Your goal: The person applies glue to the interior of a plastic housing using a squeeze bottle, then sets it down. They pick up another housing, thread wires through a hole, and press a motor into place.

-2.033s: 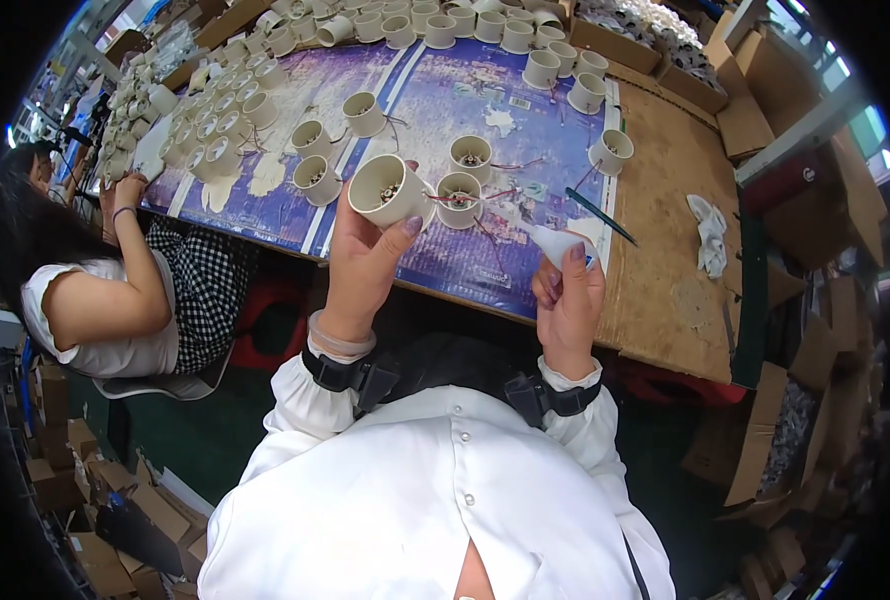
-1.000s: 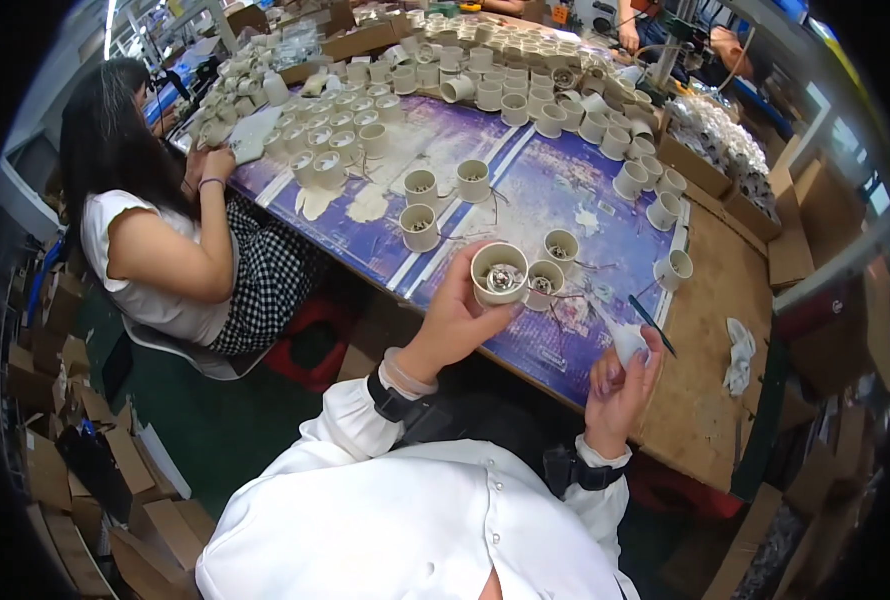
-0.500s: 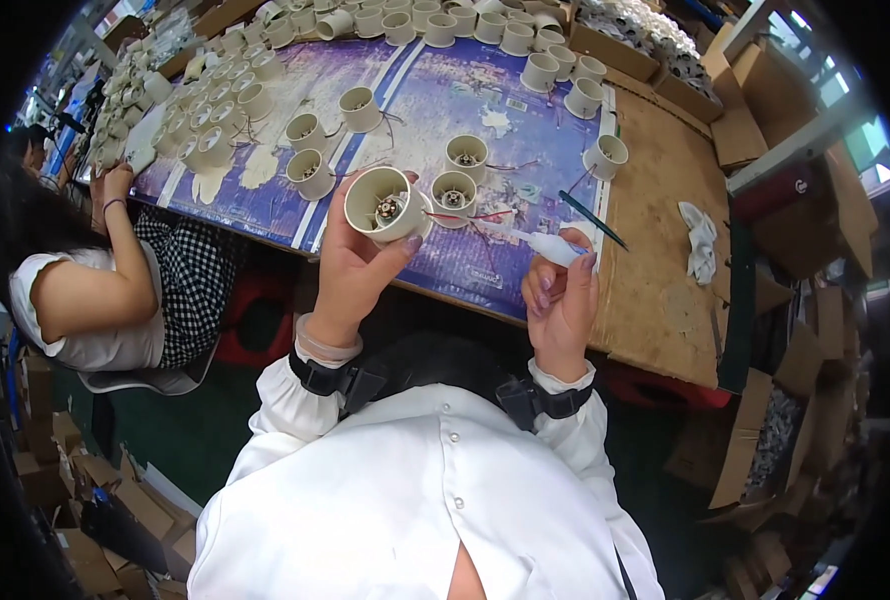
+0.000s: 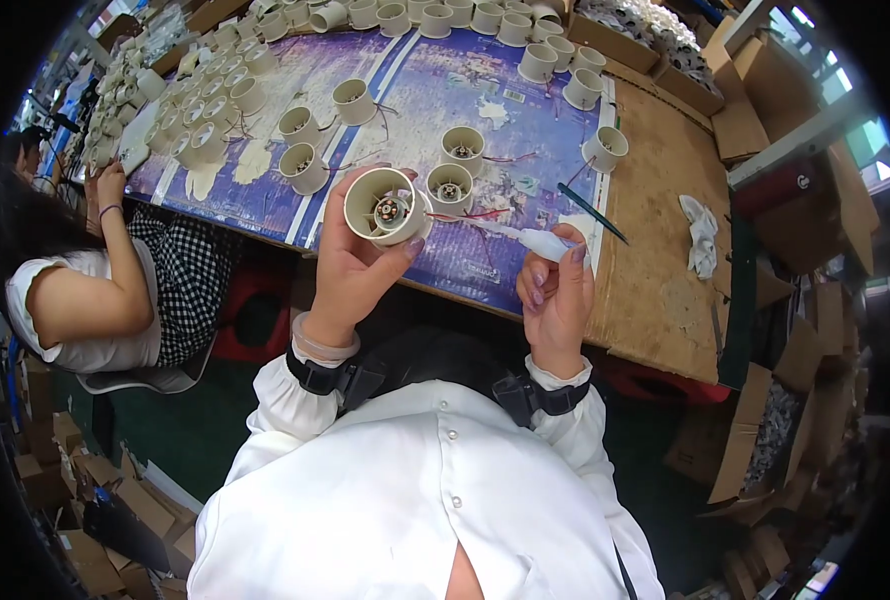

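Note:
In my left hand (image 4: 353,278) I grip a cream, cup-shaped round housing (image 4: 410,222), its open mouth tilted toward me. Inside sits a motor core with copper windings (image 4: 389,211). Red wires (image 4: 480,214) run out of its right side. Between the fingers of my right hand (image 4: 557,305) is a small translucent squeeze bottle (image 4: 549,244). Its thin nozzle points left and lies close to the wires; whether it touches them I cannot tell. Just behind the held housing, two similar housings (image 4: 451,186) stand upright on the table.
Many more cream housings (image 4: 205,140) stand at the back and left of the blue-covered table (image 4: 405,120). A dark green slim tool (image 4: 592,212) and a white cloth (image 4: 701,238) lie on the right. At the left sits a co-worker (image 4: 95,290). Cardboard boxes (image 4: 765,440) are stacked around.
Both hands keep their hold and have barely moved. The squeeze bottle is turned a little, and the whole view has shifted slightly.

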Available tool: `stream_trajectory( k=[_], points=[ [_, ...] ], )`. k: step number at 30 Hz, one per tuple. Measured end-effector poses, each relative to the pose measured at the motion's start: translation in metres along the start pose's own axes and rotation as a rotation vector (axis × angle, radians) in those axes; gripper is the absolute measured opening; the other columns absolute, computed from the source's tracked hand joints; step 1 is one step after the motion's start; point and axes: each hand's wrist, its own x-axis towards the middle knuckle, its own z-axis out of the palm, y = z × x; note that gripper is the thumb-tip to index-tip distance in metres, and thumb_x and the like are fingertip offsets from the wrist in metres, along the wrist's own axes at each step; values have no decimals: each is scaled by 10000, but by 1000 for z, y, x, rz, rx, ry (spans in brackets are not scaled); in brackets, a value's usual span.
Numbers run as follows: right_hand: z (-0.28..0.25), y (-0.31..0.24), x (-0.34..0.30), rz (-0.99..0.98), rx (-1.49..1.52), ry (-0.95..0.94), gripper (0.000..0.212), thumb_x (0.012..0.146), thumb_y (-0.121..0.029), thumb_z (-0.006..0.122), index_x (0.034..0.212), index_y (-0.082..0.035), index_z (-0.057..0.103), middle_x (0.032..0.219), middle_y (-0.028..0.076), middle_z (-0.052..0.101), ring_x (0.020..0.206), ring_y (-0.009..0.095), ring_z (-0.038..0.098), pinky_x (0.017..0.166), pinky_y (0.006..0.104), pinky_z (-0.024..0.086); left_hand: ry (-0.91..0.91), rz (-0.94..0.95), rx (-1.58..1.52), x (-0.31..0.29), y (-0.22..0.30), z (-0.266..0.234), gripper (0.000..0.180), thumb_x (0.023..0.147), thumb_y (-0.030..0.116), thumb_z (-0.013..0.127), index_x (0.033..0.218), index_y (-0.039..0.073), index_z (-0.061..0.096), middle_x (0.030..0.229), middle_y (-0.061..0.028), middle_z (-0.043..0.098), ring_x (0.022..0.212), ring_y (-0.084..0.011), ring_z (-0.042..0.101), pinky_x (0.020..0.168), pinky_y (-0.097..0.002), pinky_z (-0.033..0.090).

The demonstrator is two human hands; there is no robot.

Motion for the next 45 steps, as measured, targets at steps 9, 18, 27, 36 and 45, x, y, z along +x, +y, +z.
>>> stream_trajectory(
  k=[9,18,27,36,45],
  points=[
    [3,-1,-2,-21,-82,0,321,955,-382,474,1104,-97,481,639,0,415,495,48,320,431,178,258,-14,13,18,-1,1,2,668,726,-70,646,1304,37,328,1281,-126,461,1173,-189,477,988,-322,392],
    [0,-3,-8,-29,-185,8,323,956,-384,473,1113,-102,469,640,-3,408,498,48,320,438,177,262,-51,10,143,-9,-1,4,626,724,-61,656,1274,36,372,1281,-115,474,1160,-174,482,978,-300,380],
    [-4,-2,-9,6,-205,47,337,954,-399,469,1108,-99,468,631,-8,395,495,46,316,435,175,256,-20,48,190,-10,-10,0,588,720,-4,699,1239,35,424,1175,-77,505,1089,-155,512,932,-278,408],
    [-6,-1,-10,16,-237,62,332,956,-386,472,1110,-92,464,628,-8,397,495,44,317,435,175,253,-77,-16,198,-16,-20,-7,621,733,-46,669,1274,31,375,1249,-83,470,1149,-155,475,975,-291,384],
    [-4,-4,-13,-47,-361,30,342,939,-369,517,1112,-82,448,631,-5,403,503,43,327,442,177,258,-85,-57,175,-19,-24,-9,628,740,-38,670,1284,25,364,1245,-82,468,1153,-149,469,978,-289,384]
  ],
)
